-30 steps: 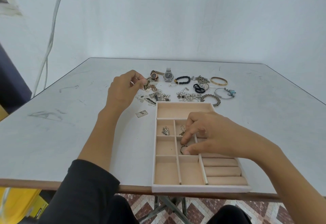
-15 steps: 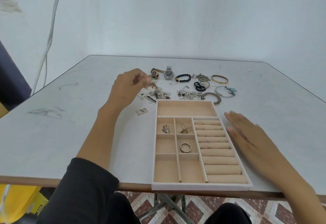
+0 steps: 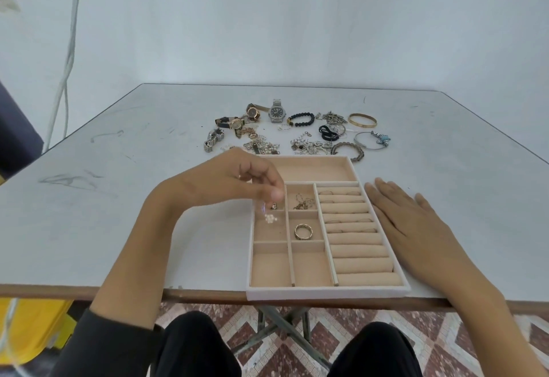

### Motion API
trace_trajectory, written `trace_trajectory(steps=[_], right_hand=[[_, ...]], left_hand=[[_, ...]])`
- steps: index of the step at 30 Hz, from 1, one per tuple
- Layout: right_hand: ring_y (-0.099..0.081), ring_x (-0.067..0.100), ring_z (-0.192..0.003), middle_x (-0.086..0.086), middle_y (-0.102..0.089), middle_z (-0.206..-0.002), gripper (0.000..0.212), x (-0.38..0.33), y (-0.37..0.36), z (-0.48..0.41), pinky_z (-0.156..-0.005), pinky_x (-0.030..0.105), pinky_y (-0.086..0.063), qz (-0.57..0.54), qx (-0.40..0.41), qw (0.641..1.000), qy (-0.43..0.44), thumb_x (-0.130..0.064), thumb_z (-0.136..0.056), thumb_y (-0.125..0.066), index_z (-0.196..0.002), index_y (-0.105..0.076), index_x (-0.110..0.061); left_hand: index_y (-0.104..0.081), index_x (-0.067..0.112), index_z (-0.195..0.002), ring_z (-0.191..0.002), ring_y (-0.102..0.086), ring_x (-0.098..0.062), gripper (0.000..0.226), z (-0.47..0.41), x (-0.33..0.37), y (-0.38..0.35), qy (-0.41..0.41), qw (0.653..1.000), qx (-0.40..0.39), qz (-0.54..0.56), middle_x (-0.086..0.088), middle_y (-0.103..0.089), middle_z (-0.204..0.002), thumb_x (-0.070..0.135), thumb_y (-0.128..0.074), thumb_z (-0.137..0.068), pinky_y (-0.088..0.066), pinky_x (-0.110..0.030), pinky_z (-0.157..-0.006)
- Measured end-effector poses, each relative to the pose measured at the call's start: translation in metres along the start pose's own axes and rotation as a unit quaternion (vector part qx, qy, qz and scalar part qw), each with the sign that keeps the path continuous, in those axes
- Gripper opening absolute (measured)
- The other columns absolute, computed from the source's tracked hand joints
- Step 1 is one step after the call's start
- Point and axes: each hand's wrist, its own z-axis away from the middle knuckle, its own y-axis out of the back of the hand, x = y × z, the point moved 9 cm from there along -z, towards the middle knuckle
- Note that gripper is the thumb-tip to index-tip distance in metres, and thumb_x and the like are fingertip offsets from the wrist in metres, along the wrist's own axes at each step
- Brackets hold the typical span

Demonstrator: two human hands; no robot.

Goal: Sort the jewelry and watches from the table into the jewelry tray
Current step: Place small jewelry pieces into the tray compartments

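Note:
The beige jewelry tray lies at the table's near edge. My left hand hovers over its upper left compartments and pinches a small pearl piece, which dangles blurred below the fingertips. A gold ring and a thin chain lie in middle compartments, and a small charm sits in the left one. My right hand rests flat on the table against the tray's right side. Behind the tray lie a silver watch, other watches, a black bead bracelet and a gold bangle.
Several tangled chains and bracelets lie just beyond the tray's far rim. A silver bangle with a blue charm sits at the right of the pile. The white table ends in a brown front edge.
My left hand came back from the jewelry pile to above the tray, carrying the pearl piece. My right hand left the ring in the tray and now lies flat beside it.

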Motion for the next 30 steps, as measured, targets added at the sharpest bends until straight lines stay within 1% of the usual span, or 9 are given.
trace_trajectory(steps=[2,4,8,10,14,17,21,25,30], right_hand=[[0.002,0.003,-0.147,-0.013,-0.001,-0.159,0.05,0.001,0.0,0.0,-0.119,0.032,0.003,-0.007,0.001,1.0,0.001,-0.037,-0.103,-0.013,-0.152,-0.007,-0.033],[0.001,0.003,-0.146,-0.013,-0.002,-0.159,0.049,0.001,0.0,0.0,-0.119,0.032,0.003,-0.012,0.006,1.0,0.003,-0.04,-0.103,-0.009,-0.152,-0.009,-0.033],[0.001,0.002,-0.146,-0.014,-0.002,-0.159,0.049,0.002,-0.001,-0.002,-0.119,0.031,0.003,-0.015,0.007,1.0,0.0,-0.04,-0.103,-0.011,-0.152,-0.01,-0.034],[0.001,0.002,-0.146,-0.014,-0.002,-0.159,0.052,0.002,0.0,-0.002,-0.119,0.031,0.003,-0.016,0.008,1.0,0.002,-0.045,-0.1,-0.005,-0.151,-0.01,-0.035],[0.0,0.002,-0.146,-0.015,-0.003,-0.159,0.067,0.001,0.0,-0.002,-0.118,0.031,0.003,-0.022,0.008,1.0,0.002,-0.05,-0.087,0.0,-0.151,-0.01,-0.035],[0.0,0.002,-0.146,-0.015,-0.002,-0.159,0.051,0.001,0.001,-0.001,-0.119,0.03,0.004,-0.022,0.008,1.0,-0.001,-0.045,-0.101,-0.007,-0.151,-0.01,-0.035],[-0.001,0.003,-0.147,-0.014,-0.005,-0.159,0.049,0.0,0.003,0.0,-0.119,0.031,0.003,-0.03,0.013,0.999,-0.001,-0.037,-0.102,-0.018,-0.151,-0.013,-0.034],[-0.001,0.002,-0.146,-0.015,-0.005,-0.159,0.049,0.0,0.003,0.0,-0.119,0.03,0.003,-0.034,0.013,0.999,-0.001,-0.037,-0.102,-0.018,-0.151,-0.014,-0.034],[0.0,0.002,-0.146,-0.015,-0.004,-0.159,0.05,0.001,0.002,0.0,-0.119,0.03,0.003,-0.033,0.014,0.999,0.001,-0.043,-0.102,-0.01,-0.151,-0.012,-0.035]], left_hand=[[-0.075,0.012,-0.082,-0.064,-0.054,-0.006,0.006,0.001,0.003,-0.007,0.0,1.0,-0.019,0.001,-0.002,-0.071,-0.074,0.017,-0.074,-0.079,-0.039,-0.009,-0.066],[-0.077,0.011,-0.082,-0.062,-0.052,-0.006,0.01,0.002,0.004,-0.01,0.001,1.0,-0.029,0.0,-0.005,-0.072,-0.074,0.018,-0.077,-0.075,-0.041,-0.013,-0.067],[-0.079,0.012,-0.078,-0.065,-0.049,-0.006,0.011,0.003,0.003,-0.008,-0.001,1.0,-0.018,-0.002,0.002,-0.071,-0.069,0.018,-0.081,-0.07,-0.041,-0.02,-0.067],[-0.079,0.011,-0.078,-0.067,-0.049,-0.006,0.014,0.003,0.003,-0.009,0.0,1.0,-0.015,-0.006,0.006,-0.07,-0.067,0.019,-0.082,-0.068,-0.041,-0.022,-0.068],[-0.079,0.011,-0.082,-0.065,-0.052,-0.004,0.015,0.006,0.007,-0.005,-0.003,1.0,-0.006,0.008,0.006,-0.071,-0.069,0.02,-0.079,-0.071,-0.042,-0.014,-0.068],[-0.078,0.01,-0.088,-0.067,-0.06,-0.007,0.014,0.008,0.007,0.0,-0.006,1.0,0.009,0.016,0.002,-0.073,-0.073,0.013,-0.077,-0.075,-0.04,-0.007,-0.07],[-0.076,0.011,-0.09,-0.068,-0.06,0.0,0.019,0.007,0.007,-0.001,-0.004,1.0,0.004,-0.012,0.003,-0.075,-0.077,0.007,-0.08,-0.072,-0.038,-0.007,-0.067],[-0.074,0.011,-0.09,-0.07,-0.062,0.0,0.021,0.006,0.007,-0.004,-0.002,1.0,-0.009,-0.023,0.004,-0.075,-0.077,0.007,-0.081,-0.071,-0.037,-0.007,-0.067],[-0.072,0.009,-0.092,-0.067,-0.055,-0.001,0.022,0.006,0.009,0.003,-0.021,0.999,0.023,-0.034,0.004,-0.074,-0.079,0.004,-0.08,-0.072,-0.036,-0.005,-0.065]])
